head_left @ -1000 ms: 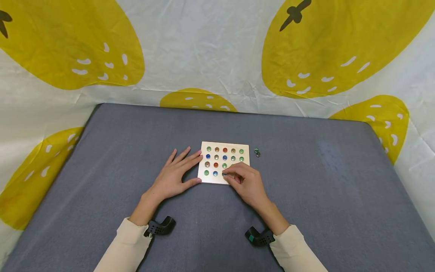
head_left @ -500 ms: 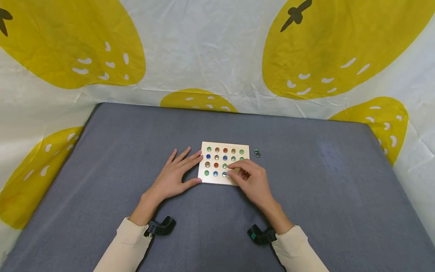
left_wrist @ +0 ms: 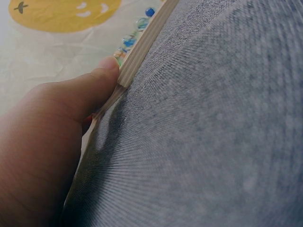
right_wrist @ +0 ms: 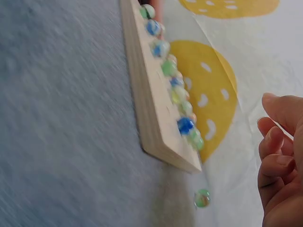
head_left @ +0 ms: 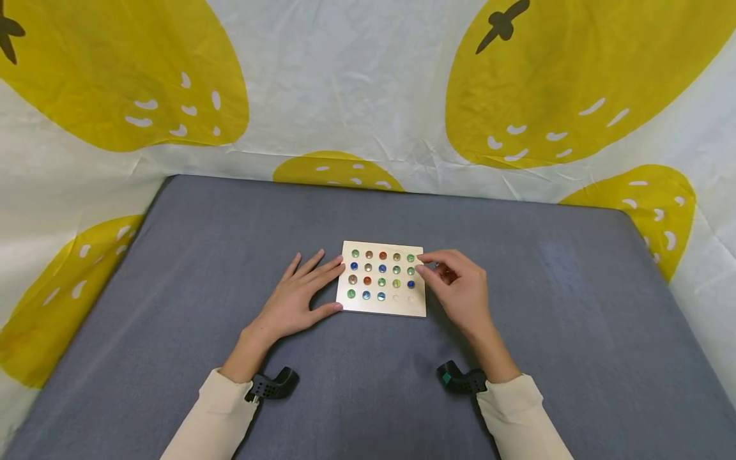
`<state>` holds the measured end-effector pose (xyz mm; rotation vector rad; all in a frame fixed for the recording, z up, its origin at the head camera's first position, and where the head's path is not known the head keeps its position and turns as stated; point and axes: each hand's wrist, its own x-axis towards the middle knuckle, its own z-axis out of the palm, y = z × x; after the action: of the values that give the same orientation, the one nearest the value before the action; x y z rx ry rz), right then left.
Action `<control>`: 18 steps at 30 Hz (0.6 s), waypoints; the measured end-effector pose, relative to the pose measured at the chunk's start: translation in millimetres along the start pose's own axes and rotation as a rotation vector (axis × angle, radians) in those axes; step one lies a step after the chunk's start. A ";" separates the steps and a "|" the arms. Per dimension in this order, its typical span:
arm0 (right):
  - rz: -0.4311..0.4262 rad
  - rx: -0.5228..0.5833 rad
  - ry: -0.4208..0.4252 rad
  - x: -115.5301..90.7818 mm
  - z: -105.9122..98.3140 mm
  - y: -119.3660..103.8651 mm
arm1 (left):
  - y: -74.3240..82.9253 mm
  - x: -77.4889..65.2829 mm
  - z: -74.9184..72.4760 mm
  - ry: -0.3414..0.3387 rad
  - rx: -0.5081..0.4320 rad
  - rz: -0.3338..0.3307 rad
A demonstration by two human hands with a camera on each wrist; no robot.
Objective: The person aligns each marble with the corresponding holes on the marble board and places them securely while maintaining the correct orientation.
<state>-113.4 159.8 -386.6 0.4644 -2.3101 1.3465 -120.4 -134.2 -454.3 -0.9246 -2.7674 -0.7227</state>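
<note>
A pale wooden board [head_left: 368, 309] lies on the table with rows of glass marbles in its hollows, among them a dark blue marble [head_left: 411, 285] and a red marble [head_left: 367, 280]. Two hollows at its near right corner hold no marble. My left hand [head_left: 299, 297] lies spread at the board's left edge, thumb and fingertips touching it. My right hand [head_left: 460, 287] hovers at the board's right edge, fingers loosely bent and nothing between them. Beyond the board's corner in the right wrist view sits a loose green marble [right_wrist: 201, 198], hidden behind the hand in the head view.
The board rests on a table [head_left: 575, 332] covered in grey cloth. Behind and beside it hangs a white curtain [head_left: 345, 76] with large yellow fruit prints. Each wrist wears a black camera mount, such as the right one [head_left: 462, 379].
My right hand has let go of a blue marble in the front row, then moved right and away to the board's right edge. My left hand has stayed in place.
</note>
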 end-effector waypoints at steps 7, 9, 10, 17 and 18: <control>0.083 0.007 0.032 3.9 -13.1 -2.9 | -0.4 0.0 0.7 -0.002 -0.001 -0.001; 0.095 0.000 0.040 3.4 -15.0 0.9 | -0.5 0.2 0.8 -0.005 -0.001 -0.002; 0.101 -0.006 0.043 3.3 -15.7 3.0 | -0.5 0.1 0.9 -0.006 -0.001 -0.002; 0.143 -0.025 0.048 1.8 -17.3 15.1 | -0.6 -0.1 0.5 -0.004 0.000 -0.003; 0.146 -0.031 0.047 1.5 -17.2 16.4 | -0.6 0.2 0.3 -0.002 0.001 -0.002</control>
<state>-119.4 182.6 -390.4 0.2555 -2.3621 1.3707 -120.9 -134.5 -454.7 -0.9233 -2.7707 -0.7205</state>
